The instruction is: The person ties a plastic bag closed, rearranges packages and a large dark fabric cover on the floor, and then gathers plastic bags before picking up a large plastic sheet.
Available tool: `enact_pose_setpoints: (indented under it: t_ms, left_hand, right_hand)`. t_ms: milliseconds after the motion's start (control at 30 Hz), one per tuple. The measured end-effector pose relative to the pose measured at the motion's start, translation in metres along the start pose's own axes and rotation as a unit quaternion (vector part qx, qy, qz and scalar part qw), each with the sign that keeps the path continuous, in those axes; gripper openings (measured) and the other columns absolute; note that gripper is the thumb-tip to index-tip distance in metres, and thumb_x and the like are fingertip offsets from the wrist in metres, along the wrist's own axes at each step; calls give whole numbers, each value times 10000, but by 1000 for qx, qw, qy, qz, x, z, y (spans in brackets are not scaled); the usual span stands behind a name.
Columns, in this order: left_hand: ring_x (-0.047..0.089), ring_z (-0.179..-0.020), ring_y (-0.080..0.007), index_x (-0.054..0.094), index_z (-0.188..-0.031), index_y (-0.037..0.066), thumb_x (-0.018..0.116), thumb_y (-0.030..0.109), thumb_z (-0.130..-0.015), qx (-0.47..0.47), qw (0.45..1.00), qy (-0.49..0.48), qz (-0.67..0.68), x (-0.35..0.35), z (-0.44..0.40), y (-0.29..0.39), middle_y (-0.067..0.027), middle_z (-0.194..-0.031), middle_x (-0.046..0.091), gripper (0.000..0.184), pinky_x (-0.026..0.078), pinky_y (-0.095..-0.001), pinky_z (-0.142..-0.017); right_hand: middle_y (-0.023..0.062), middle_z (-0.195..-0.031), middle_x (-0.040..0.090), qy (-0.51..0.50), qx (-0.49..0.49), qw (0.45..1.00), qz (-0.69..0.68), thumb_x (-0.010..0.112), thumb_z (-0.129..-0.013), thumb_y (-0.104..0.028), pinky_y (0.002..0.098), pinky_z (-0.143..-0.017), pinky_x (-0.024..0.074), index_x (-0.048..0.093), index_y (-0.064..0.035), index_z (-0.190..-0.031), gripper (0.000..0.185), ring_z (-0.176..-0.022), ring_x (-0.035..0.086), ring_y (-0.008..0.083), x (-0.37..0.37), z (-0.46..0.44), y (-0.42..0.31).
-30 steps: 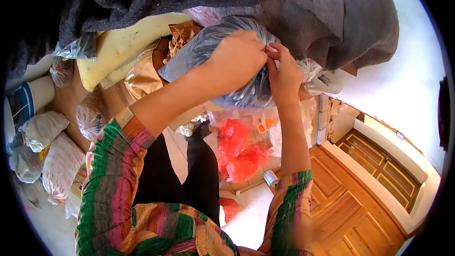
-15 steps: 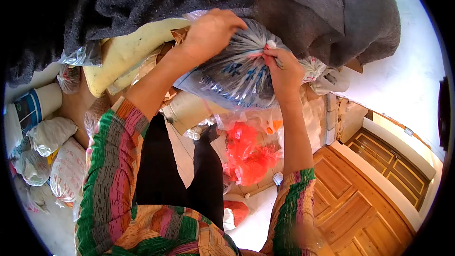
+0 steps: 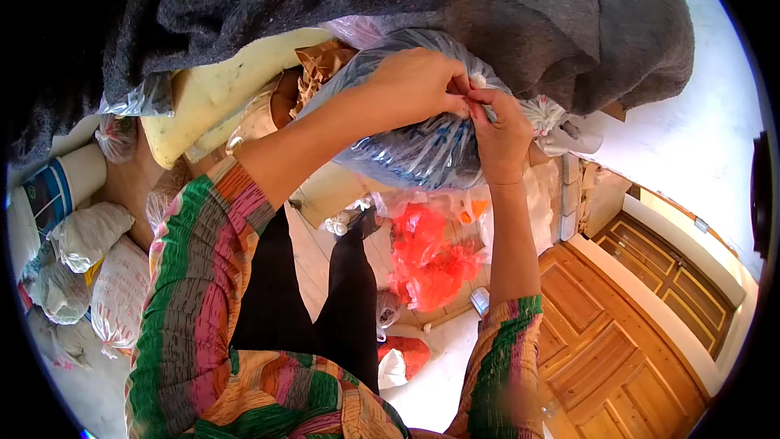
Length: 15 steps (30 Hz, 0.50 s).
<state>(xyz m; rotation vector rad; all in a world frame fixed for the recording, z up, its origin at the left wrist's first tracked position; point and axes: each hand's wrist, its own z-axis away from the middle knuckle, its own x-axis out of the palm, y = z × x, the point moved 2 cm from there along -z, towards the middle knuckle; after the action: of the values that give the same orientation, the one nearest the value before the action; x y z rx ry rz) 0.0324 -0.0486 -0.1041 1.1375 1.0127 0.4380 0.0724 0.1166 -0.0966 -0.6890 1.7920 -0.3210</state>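
Plastic bag (image 3: 406,154), stuffed full, is being held by its gathered neck just beside a dark blanket (image 3: 561,24). Thumb and forefinger of the left hand (image 3: 422,85) are being clamped on the neck, close against those of the right hand (image 3: 502,134), which are being pinched together there too. The left hand, lifted clear half a second earlier, is now being pressed to the neck.

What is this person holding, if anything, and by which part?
A bulging, see-through plastic bag with blue markings, held at its gathered neck, where the left hand and right hand meet. Exactly how each hand grips it is partly hidden.
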Motion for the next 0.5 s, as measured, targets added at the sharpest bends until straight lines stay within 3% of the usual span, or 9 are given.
enact_pose_setpoints:
  t_ms: [167,233,267,333,500]
  left_hand:
    - [650,-803,-262,667,-961,91,667,286,-766,-6,998,0,-62,-2,-3,0,-93,-823,681,275,485,-349,-724]
    - [641,-803,-258,667,-984,113,639,195,-785,-23,996,-26,86,-7,-11,-15,-70,-868,671,218,487,-341,-728]
    - [641,-803,-258,667,-984,113,639,195,-785,-23,996,-25,85,-3,-11,-19,-70,-868,671,218,487,-341,-728]
    - [629,-816,-243,663,-997,123,629,131,-784,171,984,44,21,1,-11,-18,-43,-915,641,215,489,-326,-715]
    - [619,-819,-232,655,-992,125,643,116,-766,215,975,-3,-56,-1,-25,-20,-34,-909,605,227,488,-313,-690]
  right_hand:
    - [53,-806,657,-27,-1,1000,-2,690,-687,-4,305,-649,481,653,-85,-804,147,-754,619,230,-3,-2,-2]
    - [59,-793,652,-38,13,999,-22,678,-698,5,296,-659,479,651,-76,-807,138,-758,619,228,-4,0,-1]
    - [59,-793,652,-37,13,999,-23,678,-698,5,296,-659,479,651,-76,-807,138,-758,619,228,-4,0,-1]
    - [71,-802,647,-40,-1,998,-51,662,-709,29,287,-677,480,640,-51,-836,152,-768,623,219,-4,0,-2]
    - [84,-860,646,-26,69,992,-101,647,-726,54,279,-707,483,615,-17,-881,173,-783,628,205,0,6,5]
